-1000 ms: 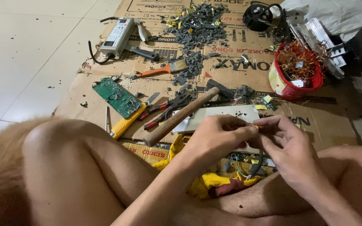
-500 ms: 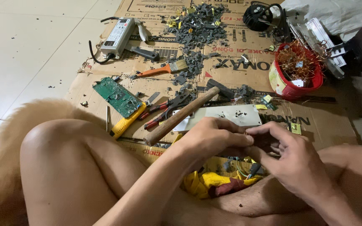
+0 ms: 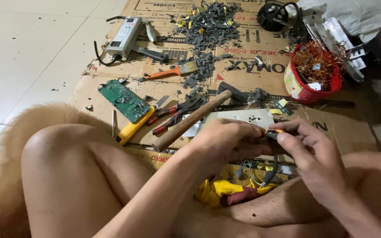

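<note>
My left hand [image 3: 225, 141] and my right hand [image 3: 307, 152] meet above my lap, both closed around a small dark electronic part with a copper-coloured winding [image 3: 273, 133]. The fingertips of both hands pinch it from either side, and most of it is hidden. Thin wires [image 3: 267, 174] hang down from under the hands towards a yellow and red glove [image 3: 228, 191] between my legs. A wooden-handled hammer [image 3: 192, 119] lies on the cardboard just beyond my left hand.
Flattened cardboard [image 3: 111, 88] covers the floor. On it lie a green circuit board [image 3: 124, 99], a yellow-handled tool [image 3: 133, 125], red-handled pliers [image 3: 173, 117], a paintbrush [image 3: 173, 71], a grey power supply box [image 3: 124, 37], a heap of dark fragments [image 3: 208, 26] and a red bucket of copper wire [image 3: 314, 70].
Both hands have dropped slightly lower and closer to my lap while staying joined on the small part. The view shifted a little; my left knee shows more.
</note>
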